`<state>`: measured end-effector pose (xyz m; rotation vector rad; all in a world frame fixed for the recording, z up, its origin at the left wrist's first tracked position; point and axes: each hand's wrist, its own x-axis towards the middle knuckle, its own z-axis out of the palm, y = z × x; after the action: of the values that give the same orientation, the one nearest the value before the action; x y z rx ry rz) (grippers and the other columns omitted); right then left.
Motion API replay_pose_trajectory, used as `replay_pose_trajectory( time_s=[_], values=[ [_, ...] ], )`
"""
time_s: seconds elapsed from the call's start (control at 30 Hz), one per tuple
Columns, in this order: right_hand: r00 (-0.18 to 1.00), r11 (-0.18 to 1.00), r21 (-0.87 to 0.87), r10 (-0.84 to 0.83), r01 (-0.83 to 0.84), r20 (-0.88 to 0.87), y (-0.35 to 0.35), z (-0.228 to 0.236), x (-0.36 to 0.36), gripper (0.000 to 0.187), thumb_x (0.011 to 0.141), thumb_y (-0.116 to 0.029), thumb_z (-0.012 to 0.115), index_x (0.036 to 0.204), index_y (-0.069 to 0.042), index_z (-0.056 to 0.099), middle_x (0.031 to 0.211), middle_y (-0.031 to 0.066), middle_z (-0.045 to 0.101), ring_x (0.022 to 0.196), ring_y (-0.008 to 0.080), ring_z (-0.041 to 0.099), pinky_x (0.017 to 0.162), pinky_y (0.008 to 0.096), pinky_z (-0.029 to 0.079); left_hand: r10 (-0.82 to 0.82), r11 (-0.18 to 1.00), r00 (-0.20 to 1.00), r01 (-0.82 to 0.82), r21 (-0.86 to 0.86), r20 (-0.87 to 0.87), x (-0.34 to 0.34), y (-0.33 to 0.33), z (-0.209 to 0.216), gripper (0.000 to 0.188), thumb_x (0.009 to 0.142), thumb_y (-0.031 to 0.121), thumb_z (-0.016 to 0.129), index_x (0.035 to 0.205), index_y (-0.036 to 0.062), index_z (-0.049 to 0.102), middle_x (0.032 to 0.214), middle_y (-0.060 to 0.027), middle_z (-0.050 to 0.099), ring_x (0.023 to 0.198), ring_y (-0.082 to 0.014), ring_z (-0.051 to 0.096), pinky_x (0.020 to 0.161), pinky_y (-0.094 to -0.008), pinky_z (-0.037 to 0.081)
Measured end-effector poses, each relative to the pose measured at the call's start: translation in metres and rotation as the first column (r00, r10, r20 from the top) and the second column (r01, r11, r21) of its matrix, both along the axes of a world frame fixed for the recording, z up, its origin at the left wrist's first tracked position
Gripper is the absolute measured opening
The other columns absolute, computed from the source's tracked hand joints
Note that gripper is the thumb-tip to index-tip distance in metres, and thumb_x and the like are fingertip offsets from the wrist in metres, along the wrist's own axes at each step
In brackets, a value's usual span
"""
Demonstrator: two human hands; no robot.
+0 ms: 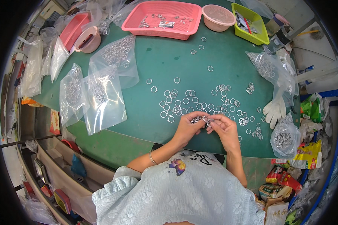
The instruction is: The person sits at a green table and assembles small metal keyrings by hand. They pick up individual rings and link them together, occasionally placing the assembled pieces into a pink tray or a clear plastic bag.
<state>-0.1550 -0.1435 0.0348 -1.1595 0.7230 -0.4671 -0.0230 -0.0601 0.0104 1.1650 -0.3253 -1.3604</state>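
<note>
My left hand (189,128) is closed around a small bunch of silver-coloured metal rings (196,120) near the table's front edge. Close against it, my right hand (225,129) pinches a metal ring (209,122) between thumb and fingers. The fingertips of both hands almost meet, so part of what they hold is hidden. Many loose rings (186,101) lie scattered on the green tabletop just beyond my hands. A cluster of rings (243,121) overlaps on the table to the right of my right hand.
Clear plastic bags of rings (118,50) lie at the left, and a tied bag of rings (284,138) sits at the right edge beside a white glove (275,111). Along the back stand a pink tray (191,30), a pale pink bowl (218,26) and a lime-green basket (251,36).
</note>
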Motion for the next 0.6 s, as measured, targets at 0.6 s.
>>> replay_pose_trajectory(
  time_s=[0.6],
  values=[
    [0.977,0.978,0.049,-0.204,0.201,0.059,-0.004,-0.014,0.002,0.011,0.087,-0.003,0.056,0.096,0.004,0.058,0.071,0.0057,0.059,0.058,0.0091,0.055,0.052,0.0215,0.045,-0.11,0.964,0.892,0.203,-0.17,0.439,0.013,0.0,0.003,0.012,0.076,0.001,0.066,0.088,0.0001,0.063,0.082,-0.0012,0.061,0.077,-0.0066,0.054,0.069,-0.0213,0.044]
  ],
)
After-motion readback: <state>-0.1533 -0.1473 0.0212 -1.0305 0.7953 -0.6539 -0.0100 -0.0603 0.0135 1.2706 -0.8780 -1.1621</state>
